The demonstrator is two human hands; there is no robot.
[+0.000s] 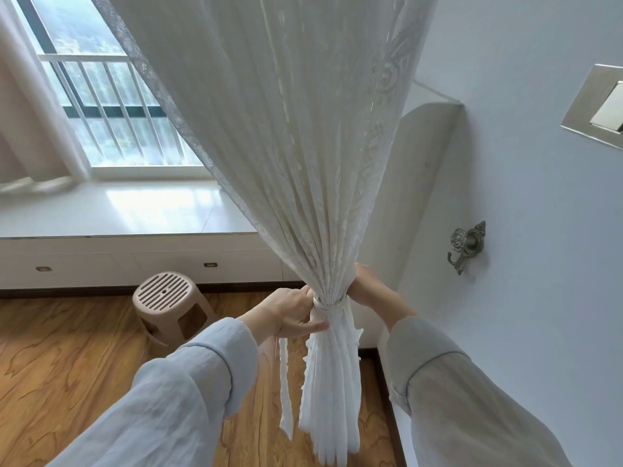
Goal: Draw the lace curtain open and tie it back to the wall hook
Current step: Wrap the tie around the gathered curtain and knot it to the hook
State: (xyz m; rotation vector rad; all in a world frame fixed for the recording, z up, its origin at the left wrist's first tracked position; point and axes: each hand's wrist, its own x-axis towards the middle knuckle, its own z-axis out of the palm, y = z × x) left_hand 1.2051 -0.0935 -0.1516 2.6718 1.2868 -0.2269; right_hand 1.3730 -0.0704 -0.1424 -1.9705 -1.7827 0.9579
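Pinching gathered lace curtain (303,197) — left hand (290,311) grip on tieback band (328,303), right hand (365,288) grip hidden

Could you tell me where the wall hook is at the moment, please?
In the head view the wall hook sits on the right-hand wall, bare, up and to the right of the right hand and gathered lace curtain.

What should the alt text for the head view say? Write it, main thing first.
Both hands, left hand and right hand, hold a gathered lace curtain where a tie-back band cinches it. The band is not yet on the wall hook to the right. A plastic stool stands behind.
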